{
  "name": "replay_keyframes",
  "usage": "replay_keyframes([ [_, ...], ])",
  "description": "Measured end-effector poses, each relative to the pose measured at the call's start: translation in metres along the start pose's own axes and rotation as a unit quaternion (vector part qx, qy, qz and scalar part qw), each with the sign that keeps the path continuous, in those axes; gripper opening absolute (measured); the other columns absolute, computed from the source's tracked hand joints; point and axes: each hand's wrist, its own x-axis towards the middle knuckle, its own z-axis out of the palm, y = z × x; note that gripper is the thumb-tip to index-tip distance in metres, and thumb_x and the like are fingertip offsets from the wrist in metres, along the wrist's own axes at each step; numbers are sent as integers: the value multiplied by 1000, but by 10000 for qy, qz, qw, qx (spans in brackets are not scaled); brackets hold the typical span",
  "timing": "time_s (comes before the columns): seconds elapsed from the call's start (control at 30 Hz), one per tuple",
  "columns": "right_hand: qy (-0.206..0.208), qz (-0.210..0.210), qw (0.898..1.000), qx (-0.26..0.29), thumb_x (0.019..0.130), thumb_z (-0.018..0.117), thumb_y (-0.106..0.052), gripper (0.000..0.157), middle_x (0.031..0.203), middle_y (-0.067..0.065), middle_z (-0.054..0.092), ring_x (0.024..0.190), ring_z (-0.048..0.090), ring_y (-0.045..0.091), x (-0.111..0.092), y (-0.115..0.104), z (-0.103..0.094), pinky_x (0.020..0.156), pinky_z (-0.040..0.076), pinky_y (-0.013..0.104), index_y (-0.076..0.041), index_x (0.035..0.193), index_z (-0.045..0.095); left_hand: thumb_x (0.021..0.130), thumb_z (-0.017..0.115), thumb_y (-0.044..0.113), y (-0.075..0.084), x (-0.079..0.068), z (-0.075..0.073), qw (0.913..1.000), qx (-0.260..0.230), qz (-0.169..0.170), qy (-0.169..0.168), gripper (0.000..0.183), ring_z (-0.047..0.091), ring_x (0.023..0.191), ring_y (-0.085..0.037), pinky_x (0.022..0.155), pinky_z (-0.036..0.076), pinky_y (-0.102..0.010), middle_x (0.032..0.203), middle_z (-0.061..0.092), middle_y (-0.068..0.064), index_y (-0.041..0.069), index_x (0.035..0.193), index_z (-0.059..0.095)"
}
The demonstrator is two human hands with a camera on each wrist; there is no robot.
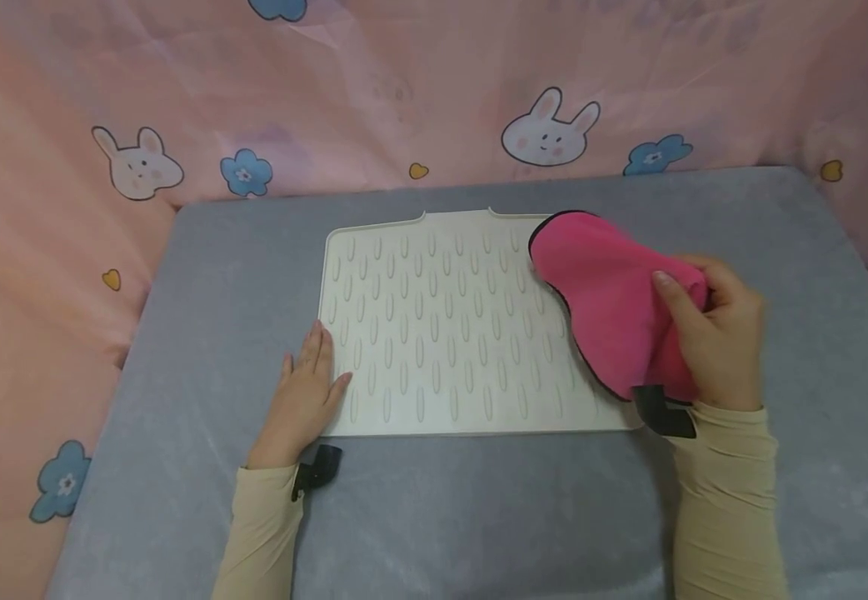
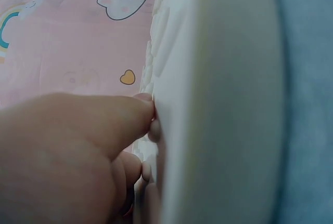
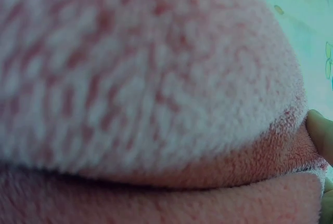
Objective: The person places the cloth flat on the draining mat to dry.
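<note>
A pale, flat drying mat (image 1: 441,333) with rows of raised oval ridges lies on the grey cover. My left hand (image 1: 302,406) rests at its left edge, fingers fairly straight and the thumb over the border; the left wrist view shows the thumb (image 2: 125,117) against the ridged face. With my right hand (image 1: 722,333) I grip a pink plush cloth (image 1: 599,292) with black edging by its bunched right side, thumb on top. The cloth covers the mat's right part. Its fuzzy pile (image 3: 156,78) fills most of the right wrist view, where fingers show at the right border.
The grey cloth-covered table (image 1: 479,508) stretches around the mat. Behind it and to the left hangs a pink curtain (image 1: 404,100) printed with rabbits, flowers and hearts. Dark wrist mounts (image 1: 317,471) sit at both sleeves.
</note>
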Motion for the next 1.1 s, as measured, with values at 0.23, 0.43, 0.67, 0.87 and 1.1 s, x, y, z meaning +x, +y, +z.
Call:
replay_keyframes([
  [0.23,-95,-96,9999,94,86,68,-8,19,81,-14,63,72,53,9,-4,-7,3,62,39,18,7,99,68,100,45,27,-1,0,0,10000,-33,15,-6,67,9,142,-35,110,7,-58,154,5,-22,-11,144,13],
  [0.43,-195,-175,9997,-3,86,68,-8,21,84,-17,62,76,54,8,-8,-15,7,65,39,17,8,100,67,100,45,28,-2,0,0,10000,-21,-2,-48,67,8,142,-34,110,8,-58,154,4,-22,-11,145,13],
  [0.67,-384,-428,9975,403,85,68,-2,18,82,-13,64,73,54,9,-11,-17,11,64,40,18,9,98,67,99,46,27,-1,0,1,10000,-27,0,12,67,10,141,-35,110,8,-58,154,5,-22,-11,145,14],
  [0.87,-487,-471,9966,472,84,69,-2,17,82,-13,64,74,54,8,-11,-23,18,65,40,16,8,98,67,100,45,29,-2,1,2,10000,20,20,-57,68,8,142,-35,110,8,-58,154,4,-21,-10,145,13],
  [1.1,-737,-572,9949,377,85,68,-4,17,84,-16,63,75,55,9,-6,-40,37,64,42,18,5,99,68,100,45,30,-3,1,1,10000,22,-20,-51,68,7,142,-34,110,7,-58,155,4,-21,-10,145,13],
])
